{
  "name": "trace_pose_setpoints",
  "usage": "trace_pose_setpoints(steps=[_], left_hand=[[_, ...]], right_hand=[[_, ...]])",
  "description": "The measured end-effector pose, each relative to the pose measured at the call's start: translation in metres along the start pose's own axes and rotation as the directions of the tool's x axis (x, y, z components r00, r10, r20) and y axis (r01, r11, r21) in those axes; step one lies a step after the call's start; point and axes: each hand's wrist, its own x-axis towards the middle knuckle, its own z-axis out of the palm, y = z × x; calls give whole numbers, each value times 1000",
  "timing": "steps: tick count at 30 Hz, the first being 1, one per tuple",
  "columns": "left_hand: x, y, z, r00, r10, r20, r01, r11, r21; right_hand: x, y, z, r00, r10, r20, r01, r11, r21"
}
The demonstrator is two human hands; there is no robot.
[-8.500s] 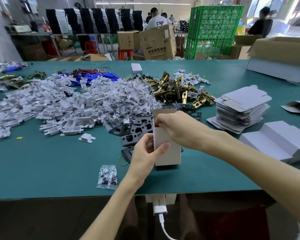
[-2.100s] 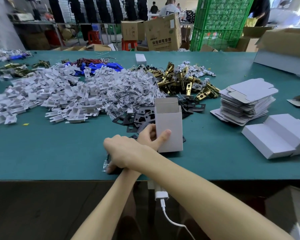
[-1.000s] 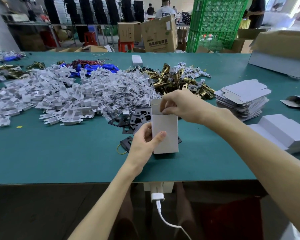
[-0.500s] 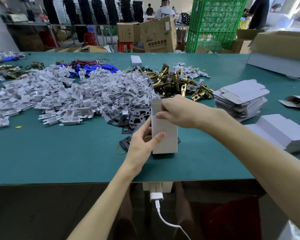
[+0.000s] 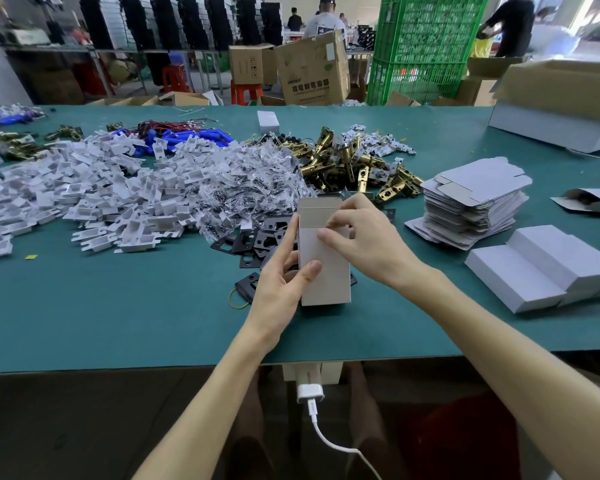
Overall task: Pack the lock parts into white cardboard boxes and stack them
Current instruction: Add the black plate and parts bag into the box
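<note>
Right hand (image 5: pixel 359 237) lowered onto white box (image 5: pixel 326 282) front (contents hidden).

Inside of white box (image 5: pixel 324 271) hidden by its walls; right hand (image 5: pixel 361 237) covers part of its top. Left hand (image 5: pixel 278 289) fingers partly behind the box. Black plates (image 5: pixel 253 242) partly blocked. Grey carton (image 5: pixel 561 109) cut by right edge. Far workers (image 5: pixel 323 22) blurred, possibly three.

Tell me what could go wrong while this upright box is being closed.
The white box stands on end with black plates at its base, so the right hand pressing the open top flap might tip it. The left hand holds it from one side only; a hard push could crumple the cardboard.
</note>
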Motion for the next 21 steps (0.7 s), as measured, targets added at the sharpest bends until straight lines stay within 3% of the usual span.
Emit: trace_pose_setpoints(steps=[5, 7, 10, 15, 21], left_hand=[[0, 2, 1, 1000, 6, -13, -6, 1000, -7], [-1, 3, 1, 1000, 0, -16, 0, 1000, -20], [-1, 4, 1, 999, -6, -33, 6, 1000, -18], [0, 1, 0, 997, -57, -45, 57, 998, -6], [1, -3, 2, 994, -86, -66, 90, 994, 69]], right_hand=[[-3, 8, 7, 996, -76, -51, 79, 995, 56], [-10, 14, 12, 986, -62, -155, 94, 975, 203], [-20, 22, 22, 957, 132, -259, 12, 872, 489], [-36, 26, 40, 941, 303, -149, -80, 628, 774], [-47, 33, 55, 930, 366, 39, -184, 372, 910]])
